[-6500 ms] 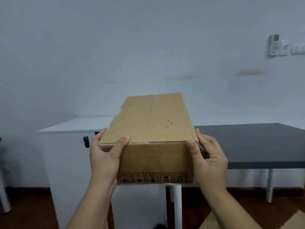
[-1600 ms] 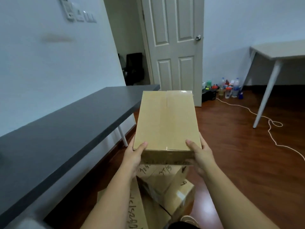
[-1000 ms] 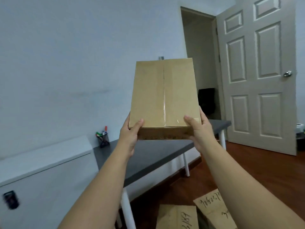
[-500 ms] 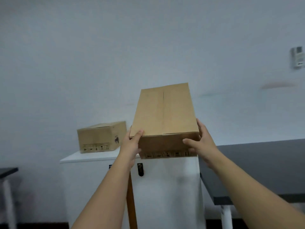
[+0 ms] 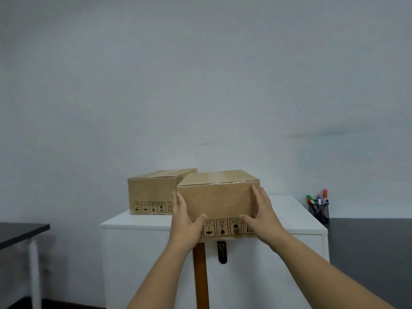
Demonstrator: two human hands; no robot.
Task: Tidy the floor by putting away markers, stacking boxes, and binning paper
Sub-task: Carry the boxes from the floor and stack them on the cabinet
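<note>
Head view, listed left to right. Dark table: far left, only a corner of its black top and one white leg showing. Wall: plain pale grey, faintly smudged at mid-height. White cabinet: centre of the room against the wall, flat top, a black handle on its front and a brown wooden strip running down beside it. Rear cardboard box: sits on the cabinet's left back part, closed, a row of black handling symbols along the lower edge of its near face. Front cardboard box: closed, top seam taped, plain brown near face with the same row of printed symbols at the bottom; it stands at the cabinet's front edge, just right of and partly overlapping the rear box in view. Left hand: fingers straight along the box's left side, thumb laid across the lower front. Right hand: fingers spread flat against the right side, thumb on the lower front. Mesh pen holder: right of the cabinet, with red, green and dark markers standing upright in it. Dark grey desk: far right, adjoining the cabinet.
</note>
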